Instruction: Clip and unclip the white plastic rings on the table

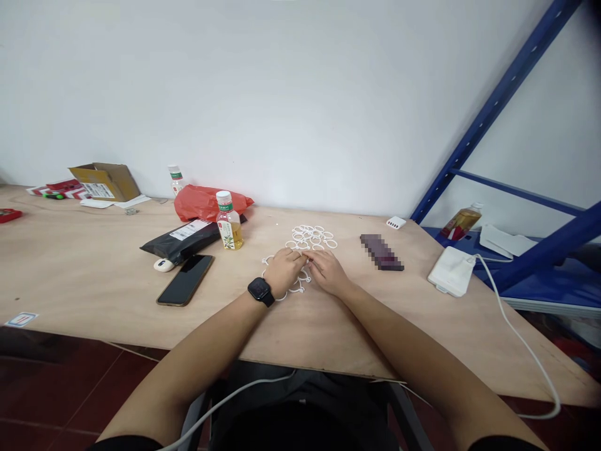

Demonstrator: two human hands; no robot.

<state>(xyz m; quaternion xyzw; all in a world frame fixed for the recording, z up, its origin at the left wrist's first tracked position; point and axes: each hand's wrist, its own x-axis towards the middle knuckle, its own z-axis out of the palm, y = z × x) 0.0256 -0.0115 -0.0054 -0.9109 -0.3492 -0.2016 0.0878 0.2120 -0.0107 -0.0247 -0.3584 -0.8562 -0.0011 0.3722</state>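
My left hand (285, 270), with a black watch (261, 290) on its wrist, is closed with the fingers curled. My right hand (328, 271) meets it at the fingertips, thumb and forefinger pinched together. A bit of white ring shows between the two hands, most of it covered by the fingers. Under and around my left hand lie several thin white plastic rings (297, 288), each with a small knob. Just beyond both hands is a loose heap of more white rings (307, 235), overlapping one another.
To the left are a phone (186, 280), a white mouse (163, 265), a black parcel (188, 241), a tea bottle (228, 222) and a red bag (197, 202). On the right lie a pixelated dark object (381, 252), a white power bank (451, 270) with a cable, and a blue rack (493, 113).
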